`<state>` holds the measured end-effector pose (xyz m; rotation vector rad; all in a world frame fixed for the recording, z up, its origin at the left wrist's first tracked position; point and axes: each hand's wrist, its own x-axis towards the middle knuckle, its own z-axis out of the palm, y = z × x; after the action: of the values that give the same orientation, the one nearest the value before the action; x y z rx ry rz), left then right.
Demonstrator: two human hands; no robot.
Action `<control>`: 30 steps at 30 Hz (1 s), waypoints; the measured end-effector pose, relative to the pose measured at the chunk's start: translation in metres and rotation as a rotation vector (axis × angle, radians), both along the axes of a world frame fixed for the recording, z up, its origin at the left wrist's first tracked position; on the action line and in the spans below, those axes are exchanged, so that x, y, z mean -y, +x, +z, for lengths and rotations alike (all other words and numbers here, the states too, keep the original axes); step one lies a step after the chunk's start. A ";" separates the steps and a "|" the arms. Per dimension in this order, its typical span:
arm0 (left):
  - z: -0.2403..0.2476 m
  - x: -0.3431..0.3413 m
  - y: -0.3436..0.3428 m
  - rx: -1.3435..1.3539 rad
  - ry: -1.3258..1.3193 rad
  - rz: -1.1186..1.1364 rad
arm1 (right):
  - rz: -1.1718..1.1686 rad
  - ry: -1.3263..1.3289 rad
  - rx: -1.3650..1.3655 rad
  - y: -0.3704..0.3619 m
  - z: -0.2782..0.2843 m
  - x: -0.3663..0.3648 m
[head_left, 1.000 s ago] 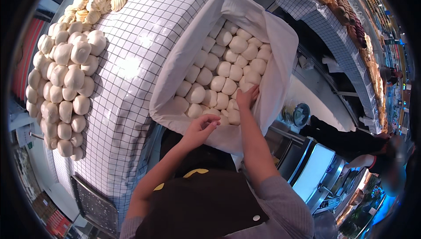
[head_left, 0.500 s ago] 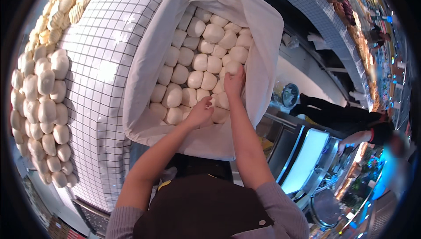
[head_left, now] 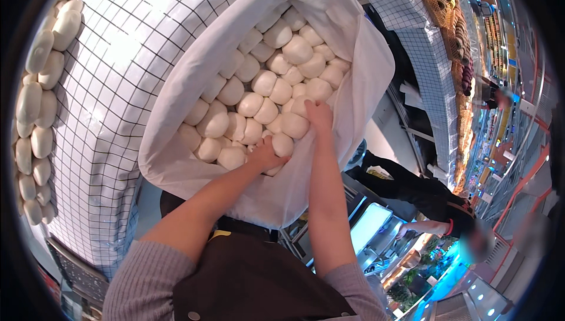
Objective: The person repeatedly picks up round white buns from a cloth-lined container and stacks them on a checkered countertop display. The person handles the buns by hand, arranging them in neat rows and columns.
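A deep bin lined with white cloth [head_left: 176, 94] stands in front of me, filled with round white steamed buns [head_left: 297, 49]. My left hand [head_left: 266, 155] is down at the near side of the pile, its thumb and fingers around one bun [head_left: 282, 145]. Just right of it, my right hand [head_left: 319, 115] has its fingers curled against a bun [head_left: 294, 125] by the right cloth wall. Parts of its fingertips are hidden among the buns.
Left of the bin runs a table under a white checked cloth [head_left: 118, 80], with stacked oblong buns [head_left: 41, 109] along its far left. Another checked counter [head_left: 406, 32] with baked goods stands at the right. A person in dark clothes [head_left: 432, 194] is beyond, at the right.
The view has turned and come closer, so the bin appears tilted. My left hand has come round a near bun. My right hand has lowered from the bun it touched further back.
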<state>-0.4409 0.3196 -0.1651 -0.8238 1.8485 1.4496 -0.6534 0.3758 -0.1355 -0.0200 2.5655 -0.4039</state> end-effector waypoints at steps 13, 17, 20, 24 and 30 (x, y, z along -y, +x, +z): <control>-0.049 -0.027 0.001 -0.006 0.098 0.054 | -0.107 0.043 -0.357 0.126 -0.027 0.012; -0.023 -0.011 -0.006 0.028 0.068 0.090 | -0.134 -0.162 -0.249 0.110 -0.019 0.016; -0.023 -0.020 -0.002 0.015 0.017 0.083 | -0.161 0.042 -0.531 0.103 -0.037 0.011; -0.035 -0.026 -0.003 0.009 0.149 0.130 | -0.049 0.052 -0.672 0.099 -0.055 0.020; -0.004 -0.008 -0.008 0.107 0.309 0.272 | -0.043 0.091 -0.485 0.085 -0.043 0.023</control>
<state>-0.4486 0.3278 -0.1692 -1.0005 1.4266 1.7666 -0.5689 0.3526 -0.1789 -0.0337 3.0654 -0.3270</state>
